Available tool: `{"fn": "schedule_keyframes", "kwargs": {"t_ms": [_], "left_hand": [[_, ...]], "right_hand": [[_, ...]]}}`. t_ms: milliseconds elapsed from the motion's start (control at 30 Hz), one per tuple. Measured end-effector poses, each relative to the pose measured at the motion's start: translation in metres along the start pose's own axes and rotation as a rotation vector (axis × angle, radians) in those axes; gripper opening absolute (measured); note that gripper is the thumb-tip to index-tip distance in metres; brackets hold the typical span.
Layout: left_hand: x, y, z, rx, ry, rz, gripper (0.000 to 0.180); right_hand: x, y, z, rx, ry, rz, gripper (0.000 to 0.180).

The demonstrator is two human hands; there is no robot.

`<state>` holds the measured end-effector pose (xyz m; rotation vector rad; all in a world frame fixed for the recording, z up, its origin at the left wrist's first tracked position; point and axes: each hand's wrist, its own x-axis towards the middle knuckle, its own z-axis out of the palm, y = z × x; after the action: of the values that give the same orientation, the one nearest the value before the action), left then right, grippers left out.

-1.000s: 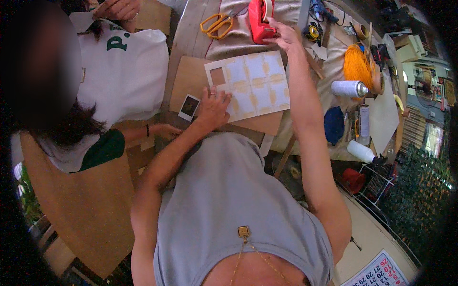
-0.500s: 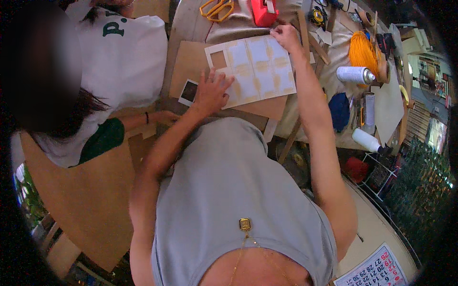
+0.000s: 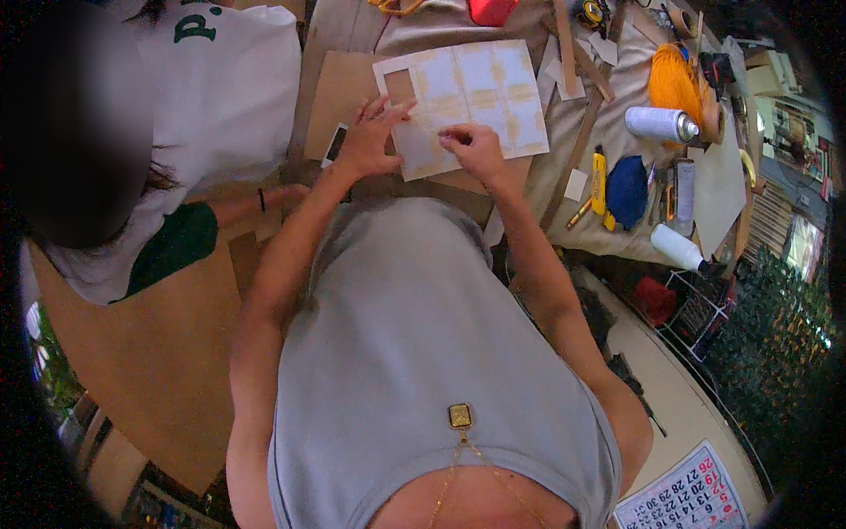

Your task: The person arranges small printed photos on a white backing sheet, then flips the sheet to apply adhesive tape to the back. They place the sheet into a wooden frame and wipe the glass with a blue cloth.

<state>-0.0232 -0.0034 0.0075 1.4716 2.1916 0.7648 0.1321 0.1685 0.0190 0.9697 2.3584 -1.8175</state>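
Note:
A white sheet (image 3: 520, 110) with pale yellowish tape-like patches lies at an angle on a brown board (image 3: 330, 101). Near its upper left corner is a rectangular cutout. My left hand (image 3: 368, 145) rests on the sheet's left side, fingers spread. Over the sheet's lower middle is my right hand (image 3: 478, 154), thumb and fingers pinched together; whatever they hold is too small to make out. Beside my left wrist a small white-framed photo card (image 3: 335, 144) lies partly covered. A red tape dispenser (image 3: 492, 11) stands past the sheet's far edge.
At my left sits another person in a white shirt (image 3: 238, 97), one arm near the table. On the right lie a yellow cutter (image 3: 599, 181), a blue cloth item (image 3: 627, 194), a spray can (image 3: 661, 124), orange cord (image 3: 677, 84), a white bottle (image 3: 679, 249) and wood strips (image 3: 564, 48).
My right hand has come from beside the tape dispenser, near the sheet's far right corner, down to its lower middle. My left hand stays at the left side. The view has shifted slightly.

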Motion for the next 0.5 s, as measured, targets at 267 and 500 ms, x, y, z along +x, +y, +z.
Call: {"fn": "schedule_keyframes", "kwargs": {"t_ms": [267, 500], "left_hand": [[-0.01, -0.01, 0.01, -0.117, 0.215, -0.009, 0.072], [-0.029, -0.007, 0.014, -0.22, 0.331, -0.142, 0.022]], "right_hand": [[-0.023, -0.026, 0.03, 0.087, -0.042, 0.078, 0.084], [-0.008, -0.004, 0.043, 0.188, -0.128, 0.055, 0.1]]}}
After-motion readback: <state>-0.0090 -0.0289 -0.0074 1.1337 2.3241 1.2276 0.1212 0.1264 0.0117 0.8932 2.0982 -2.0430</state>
